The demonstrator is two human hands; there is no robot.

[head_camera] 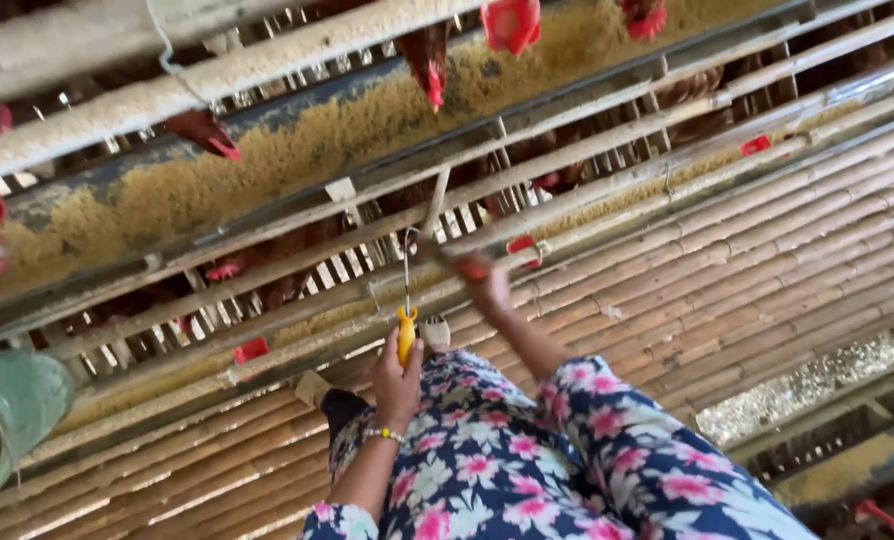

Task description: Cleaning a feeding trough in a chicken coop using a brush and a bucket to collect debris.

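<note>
At the far left a pale green plastic bucket (7,420) is cut off by the frame. Next, the left hand (397,385) is wrapped tight round the yellow-handled metal hook tool (406,330), whose tip hangs at the wire cage front (367,265). The right hand (487,285) reaches to a small red fitting (472,268) on the rail. It looks like work on that fitting; any further move calls for a steady tool. The right hand's grip is blurred and cannot be told. Bamboo slats (767,250) lie rightward.
</note>
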